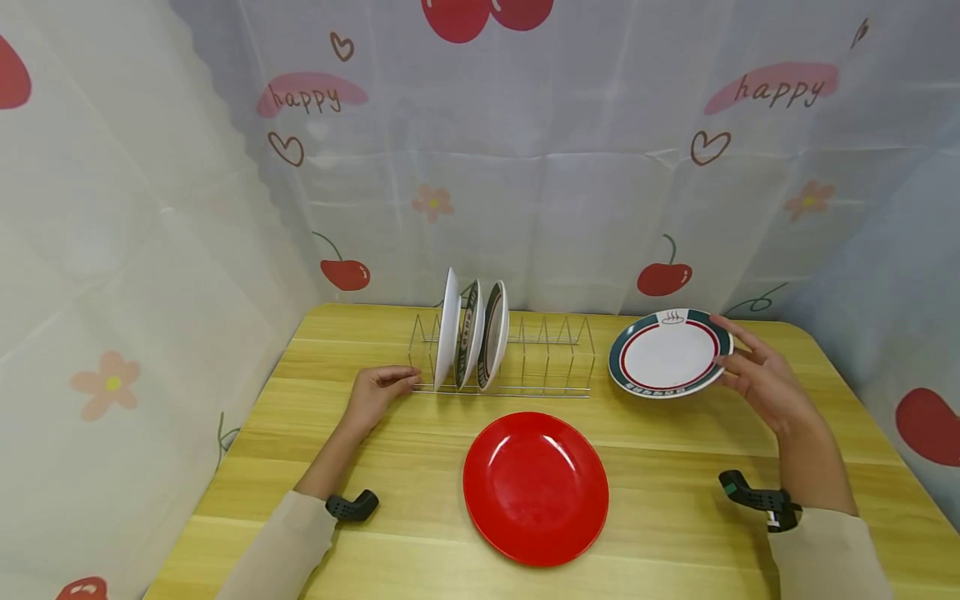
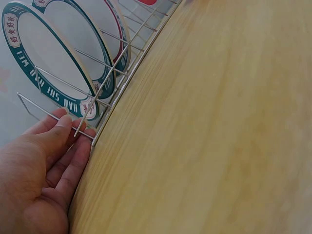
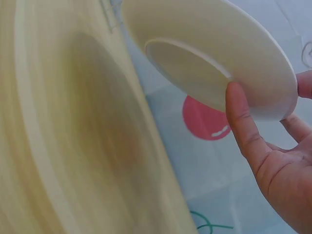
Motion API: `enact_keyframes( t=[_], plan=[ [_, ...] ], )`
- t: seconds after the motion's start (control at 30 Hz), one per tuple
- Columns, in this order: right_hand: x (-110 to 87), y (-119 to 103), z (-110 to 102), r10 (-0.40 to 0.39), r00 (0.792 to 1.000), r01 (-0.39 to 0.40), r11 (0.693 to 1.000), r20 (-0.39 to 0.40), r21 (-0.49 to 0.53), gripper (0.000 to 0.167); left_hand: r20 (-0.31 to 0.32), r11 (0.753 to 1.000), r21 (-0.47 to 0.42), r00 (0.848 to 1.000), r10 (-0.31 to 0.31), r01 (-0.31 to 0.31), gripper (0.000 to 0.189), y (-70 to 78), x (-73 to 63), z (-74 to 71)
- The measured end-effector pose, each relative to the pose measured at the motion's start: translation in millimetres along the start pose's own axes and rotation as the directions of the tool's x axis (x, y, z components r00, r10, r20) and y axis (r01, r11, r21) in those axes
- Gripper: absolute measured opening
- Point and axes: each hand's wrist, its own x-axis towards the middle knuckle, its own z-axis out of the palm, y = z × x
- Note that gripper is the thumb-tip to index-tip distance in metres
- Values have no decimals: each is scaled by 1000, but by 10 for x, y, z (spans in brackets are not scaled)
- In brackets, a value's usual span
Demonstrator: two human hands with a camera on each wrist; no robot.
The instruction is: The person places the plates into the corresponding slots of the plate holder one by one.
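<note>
My right hand [image 1: 768,379] grips the right rim of a white plate [image 1: 667,354] with a green border and a red ring. The plate is held above the table with its face up; its pale underside [image 3: 195,53] shows in the right wrist view, one finger against it. My left hand [image 1: 378,396] pinches the left end of a wire dish rack [image 1: 547,392] between thumb and fingers [image 2: 63,122]. Three plates stand on edge in the rack's left part: a white-backed plate [image 1: 447,333] at the far left, then two green-bordered plates [image 1: 468,337] beside it.
A red plate [image 1: 536,492] lies flat on the wooden table [image 1: 405,533] in front of the rack. Behind the table hangs a printed curtain [image 1: 525,200], and another side of it runs along the left. Both wrists carry black devices [image 1: 757,497].
</note>
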Motion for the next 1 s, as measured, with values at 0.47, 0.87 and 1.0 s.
enact_keyframes(
  t=[0.47, 0.87, 1.0],
  plan=[
    [-49, -294, 250, -113, 993, 113, 994, -15, -11, 61, -2, 1000, -6, 1000, 6, -6, 23, -12, 2, 8],
    [-133, -485, 433, -168, 985, 168, 986, -32, 8, 60, -12, 1000, 26, 1000, -5, 5, 22, -19, -4, 15],
    [-134, -508, 494, -172, 985, 172, 985, -35, 4, 59, -17, 999, 40, 1000, -7, 7, 22, -11, 7, 4]
  ],
)
